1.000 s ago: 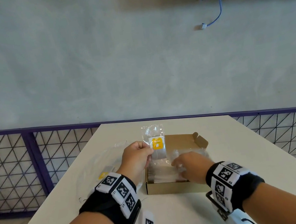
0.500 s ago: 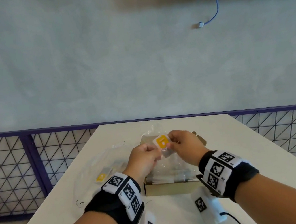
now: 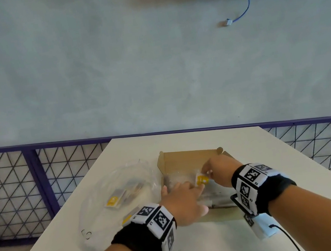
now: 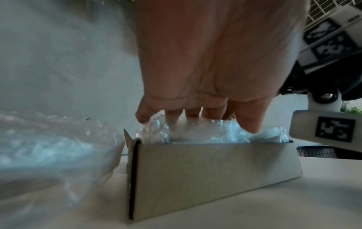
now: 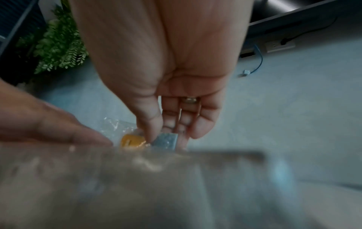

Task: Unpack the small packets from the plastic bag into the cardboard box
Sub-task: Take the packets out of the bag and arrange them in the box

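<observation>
From the head camera, a shallow brown cardboard box (image 3: 188, 156) with raw corrugated walls and small rounded flaps sits on a smooth cream table (image 3: 296, 170). The right hand (image 3: 218, 167) reaches over the box's right side and pinches a small clear packet (image 3: 202, 180) with a yellow square insert between thumb and fingertips, low over the crinkled packets already lying inside. The left hand (image 3: 184, 203) lies palm down over the box's near left part, its fingers straight and close together, touching the glossy contents. To the left of the box, a limp transparent plastic bag (image 3: 114, 193) lies crumpled on the table, with more flat packets, one yellow, showing through its film. Behind the table run a purple rail and wire mesh, below a matt grey wall. From the left wrist, the straight fingers (image 4: 248, 117) press into shiny wrinkled film that bulges above the box's plain front wall (image 4: 215, 173); the bag's cloudy folds fill the left side. From the right wrist, the thumb (image 5: 149, 124) and curled fingers clamp the packet (image 5: 135, 139), whose yellow patch and a grey-blue square show through its clear skin; the foreground is blurred.
</observation>
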